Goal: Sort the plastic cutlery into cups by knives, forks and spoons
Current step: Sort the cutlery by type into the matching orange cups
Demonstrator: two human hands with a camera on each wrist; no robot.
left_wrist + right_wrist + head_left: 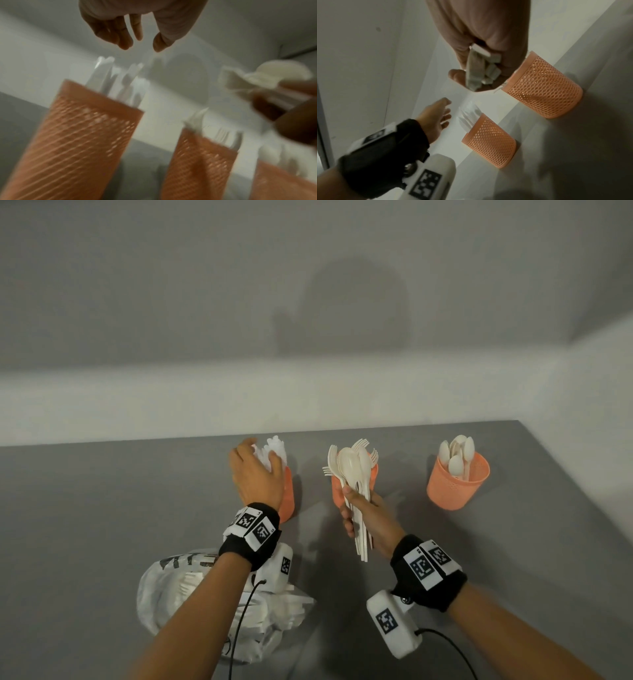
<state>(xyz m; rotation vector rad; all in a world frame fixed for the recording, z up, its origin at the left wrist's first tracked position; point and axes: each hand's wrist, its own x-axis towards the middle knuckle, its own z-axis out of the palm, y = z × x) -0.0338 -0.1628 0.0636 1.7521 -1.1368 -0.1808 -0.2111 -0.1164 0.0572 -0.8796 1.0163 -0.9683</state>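
Note:
Three orange mesh cups stand in a row on the grey table. The left cup [288,494] [85,135] [489,142] holds white knives [275,448] [118,81]. Just above them hovers my left hand [260,457] [142,46] [444,115], fingers relaxed and holding nothing. The middle cup [337,494] [197,162] [544,88] holds forks. In front of it my right hand [352,508] [479,75] grips a bundle of cream spoons and forks [356,470] [274,78] by the handles. The right cup [457,484] holds spoons.
A crumpled white plastic bag [178,594] with more white cutlery lies near the table's front edge under my left forearm. A pale wall runs behind the cups, and the table's right edge [582,518] slants close to the right cup.

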